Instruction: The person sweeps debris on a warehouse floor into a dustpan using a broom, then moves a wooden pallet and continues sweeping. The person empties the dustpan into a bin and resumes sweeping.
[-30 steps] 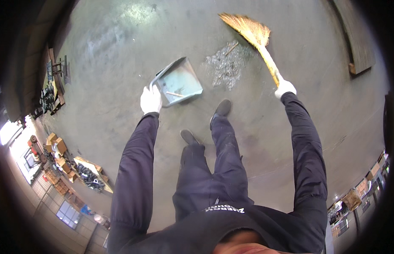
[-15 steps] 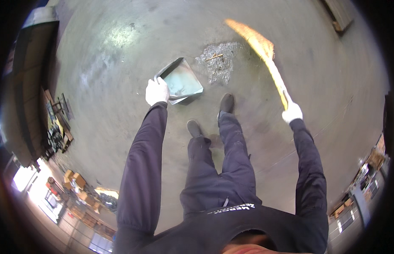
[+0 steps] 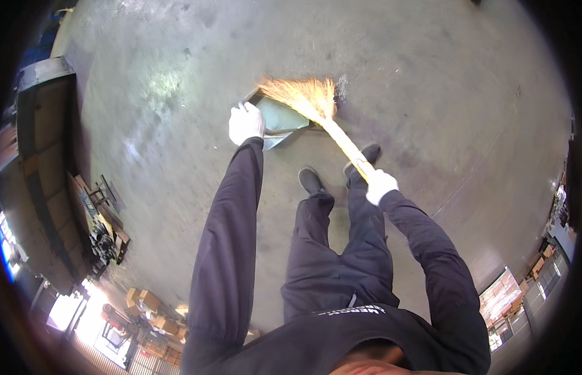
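In a white glove, my left hand [image 3: 246,124] is closed round the handle of a metal dustpan [image 3: 280,117] with a pale green inside. The dustpan's open side faces right, low at the concrete floor. My right hand [image 3: 382,186], also in a white glove, is wrapped round the handle of a straw broom [image 3: 303,99]. The bristles are fanned out across the dustpan's far edge and open side. Only a little of the shiny debris [image 3: 342,87] shows past the bristles' right edge; the broom hides the rest.
My two dark shoes [image 3: 312,180] stand just behind the dustpan. A long dark metal structure [image 3: 47,162] runs along the left side. Wooden scraps [image 3: 103,206] lie beside it, with cardboard boxes [image 3: 147,303] at the lower left. More stacked goods [image 3: 502,299] are at the lower right.
The broom has swung left and down from the right, onto the debris and dustpan. My right hand has moved left and lower. The dustpan has shifted slightly right in view, still held.
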A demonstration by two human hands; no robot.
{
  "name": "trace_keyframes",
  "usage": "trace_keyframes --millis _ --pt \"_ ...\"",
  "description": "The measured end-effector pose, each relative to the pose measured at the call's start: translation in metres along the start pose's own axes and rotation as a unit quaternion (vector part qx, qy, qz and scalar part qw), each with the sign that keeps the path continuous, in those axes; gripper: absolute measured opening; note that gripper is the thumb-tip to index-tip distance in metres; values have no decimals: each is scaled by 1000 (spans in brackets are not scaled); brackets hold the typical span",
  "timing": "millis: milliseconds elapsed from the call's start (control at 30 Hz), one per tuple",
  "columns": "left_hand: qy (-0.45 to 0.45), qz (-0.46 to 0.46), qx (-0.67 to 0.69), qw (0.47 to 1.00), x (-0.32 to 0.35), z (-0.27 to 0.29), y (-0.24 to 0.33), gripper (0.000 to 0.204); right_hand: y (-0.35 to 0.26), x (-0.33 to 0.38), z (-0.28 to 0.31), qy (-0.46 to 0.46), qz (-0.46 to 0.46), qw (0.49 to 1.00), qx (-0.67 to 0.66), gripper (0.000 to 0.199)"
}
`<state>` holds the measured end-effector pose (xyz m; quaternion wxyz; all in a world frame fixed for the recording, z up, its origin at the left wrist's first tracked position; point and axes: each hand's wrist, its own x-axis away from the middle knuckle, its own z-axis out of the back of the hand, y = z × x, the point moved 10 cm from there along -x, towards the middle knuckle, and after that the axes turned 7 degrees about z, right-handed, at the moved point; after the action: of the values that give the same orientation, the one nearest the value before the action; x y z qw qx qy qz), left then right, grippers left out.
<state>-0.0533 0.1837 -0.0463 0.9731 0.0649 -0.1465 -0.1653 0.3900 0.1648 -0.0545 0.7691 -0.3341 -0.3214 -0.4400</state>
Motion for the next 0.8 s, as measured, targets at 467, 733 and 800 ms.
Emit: trace_keyframes --millis 467,733,800 --pt "23 11 9 1000 14 13 -45 40 51 1 -8 6 -256 964 -76 83" --pt "25 -22 -8 999 7 -1 -46 39 -106 59 -107 -120 -57 982 -131 86" --pt "37 -82 -41 995 8 8 -41 39 -99 78 -70 -63 -23 993 -99 83"
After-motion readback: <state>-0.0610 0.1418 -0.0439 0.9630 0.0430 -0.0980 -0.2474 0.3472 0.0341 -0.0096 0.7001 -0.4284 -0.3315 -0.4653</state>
